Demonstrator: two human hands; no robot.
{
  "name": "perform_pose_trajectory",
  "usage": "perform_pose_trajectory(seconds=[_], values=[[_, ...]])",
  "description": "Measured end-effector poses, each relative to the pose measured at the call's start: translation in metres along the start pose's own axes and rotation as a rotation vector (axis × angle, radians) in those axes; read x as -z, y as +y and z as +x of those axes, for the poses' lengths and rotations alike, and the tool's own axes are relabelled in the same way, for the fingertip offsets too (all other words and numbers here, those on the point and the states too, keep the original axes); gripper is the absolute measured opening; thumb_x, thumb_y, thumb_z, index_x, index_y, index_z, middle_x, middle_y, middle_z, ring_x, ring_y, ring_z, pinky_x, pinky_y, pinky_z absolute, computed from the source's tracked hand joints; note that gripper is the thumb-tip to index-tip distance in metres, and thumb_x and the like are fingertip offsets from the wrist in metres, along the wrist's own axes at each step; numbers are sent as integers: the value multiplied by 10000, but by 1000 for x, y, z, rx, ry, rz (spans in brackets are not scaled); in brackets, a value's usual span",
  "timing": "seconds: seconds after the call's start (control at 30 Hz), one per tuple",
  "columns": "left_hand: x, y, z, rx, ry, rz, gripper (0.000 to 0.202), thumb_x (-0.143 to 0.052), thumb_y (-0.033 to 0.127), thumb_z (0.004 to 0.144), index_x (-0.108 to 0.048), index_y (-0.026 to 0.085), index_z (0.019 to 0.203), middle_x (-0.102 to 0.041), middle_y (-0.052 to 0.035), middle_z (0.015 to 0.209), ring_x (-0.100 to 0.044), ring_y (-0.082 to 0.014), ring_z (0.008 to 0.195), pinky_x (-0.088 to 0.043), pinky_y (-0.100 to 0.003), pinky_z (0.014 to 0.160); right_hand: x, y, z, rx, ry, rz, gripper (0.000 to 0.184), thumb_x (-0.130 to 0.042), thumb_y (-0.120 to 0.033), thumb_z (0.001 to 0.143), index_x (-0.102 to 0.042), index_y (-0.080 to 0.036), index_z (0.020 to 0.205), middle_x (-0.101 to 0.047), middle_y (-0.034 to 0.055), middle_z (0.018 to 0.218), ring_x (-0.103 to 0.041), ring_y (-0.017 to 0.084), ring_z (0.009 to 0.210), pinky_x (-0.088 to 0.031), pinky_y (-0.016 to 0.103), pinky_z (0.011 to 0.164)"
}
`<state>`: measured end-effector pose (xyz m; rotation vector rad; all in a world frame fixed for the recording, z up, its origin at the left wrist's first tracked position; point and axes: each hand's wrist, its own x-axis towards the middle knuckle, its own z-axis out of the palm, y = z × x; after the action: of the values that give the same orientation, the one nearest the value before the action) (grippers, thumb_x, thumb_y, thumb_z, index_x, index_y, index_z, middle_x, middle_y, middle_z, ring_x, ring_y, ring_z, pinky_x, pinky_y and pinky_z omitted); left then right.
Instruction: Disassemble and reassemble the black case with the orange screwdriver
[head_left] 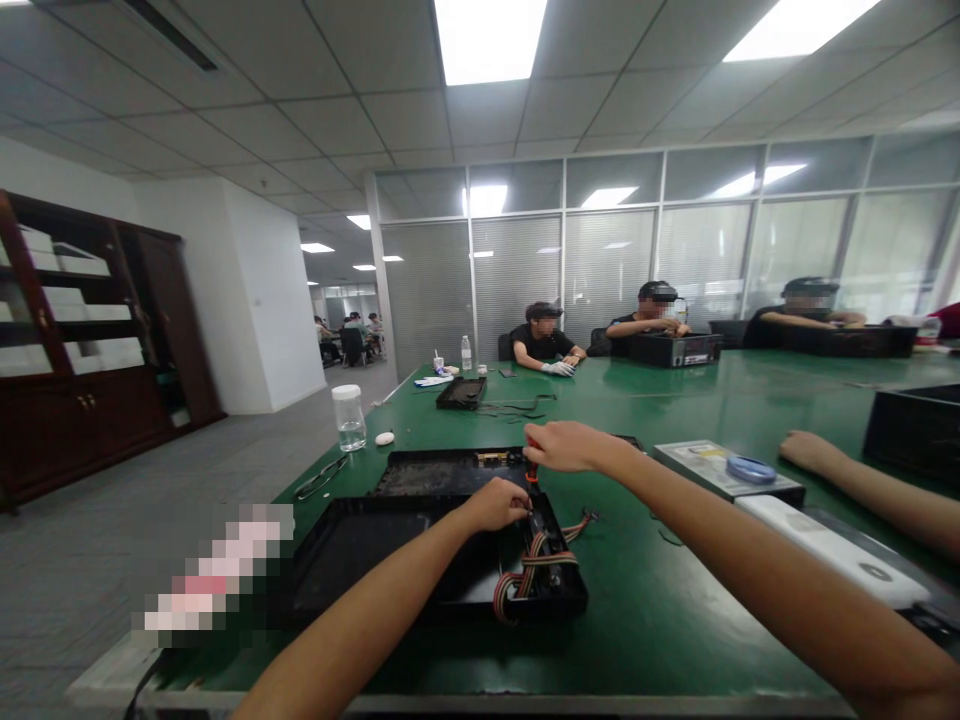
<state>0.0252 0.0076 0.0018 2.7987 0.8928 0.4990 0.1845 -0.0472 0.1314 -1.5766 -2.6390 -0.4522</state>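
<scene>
Black casing (375, 540) with striped cables (545, 560)

a head-worn camera faces forward and down across the table (637, 600).

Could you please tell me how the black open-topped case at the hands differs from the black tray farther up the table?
Striped ribbon wires loop over the right end of the shallow black open-topped case; none show over the rectangular black tray. The left hand and right hand are at the case; no hand touches the tray. Both are black and on the green table.
</scene>
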Motion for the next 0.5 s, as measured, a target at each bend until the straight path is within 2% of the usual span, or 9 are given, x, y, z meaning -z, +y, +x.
perform_pose_trajectory(seconds=[0.07, 0.2, 0.3, 0.43, 0.5], values=[[0, 0, 0, 9, -2, 3, 154, -543, 164, 737, -655, 155, 841, -645, -7, 733, -554, -101, 648, -383, -172, 620, 0, 0, -1, -25, 36, -29, 485, -280, -515, 855, -586, -140, 891, -652, 159, 875, -607, 267, 821, -391, 319, 666], [1, 1, -1, -1, 3, 4, 155, -539, 157, 733, -654, 152, 837, -635, -3, 708, -546, -97, 624, -379, -169, 604, 0, -2, -5, -30, 85, -49, 457, -344, -513, 833, -571, -140, 969, -659, 147, 854, -617, 258, 774, -392, 311, 646], [1, 1, -2, -17, 9, 13, 152, -533, 150, 729, -655, 149, 820, -630, -1, 692, -539, -95, 609, -374, -169, 595, -1, -2, -7, -40, 94, -78, 534, -303, -563, 828, -619, -133, 827, -657, 177, 822, -610, 278, 784, -387, 322, 649], [2, 2, -2, -13, 7, 21, 173, -520, 134, 724, -655, 149, 830, -629, 1, 687, -540, -98, 607, -377, -172, 596, -1, 1, -6, 30, 92, -12, 450, -338, -517, 834, -605, -164, 915, -663, 115, 794, -612, 232, 720, -375, 278, 604], [3, 2, -2, -17, -3, 30, 179, -512, 128, 719, -652, 149, 829, -629, 1, 693, -541, -100, 612, -379, -176, 602, -4, 5, -6, 47, 104, 0, 452, -330, -520, 837, -618, -173, 862, -660, 106, 769, -608, 222, 711, -366, 269, 598]])
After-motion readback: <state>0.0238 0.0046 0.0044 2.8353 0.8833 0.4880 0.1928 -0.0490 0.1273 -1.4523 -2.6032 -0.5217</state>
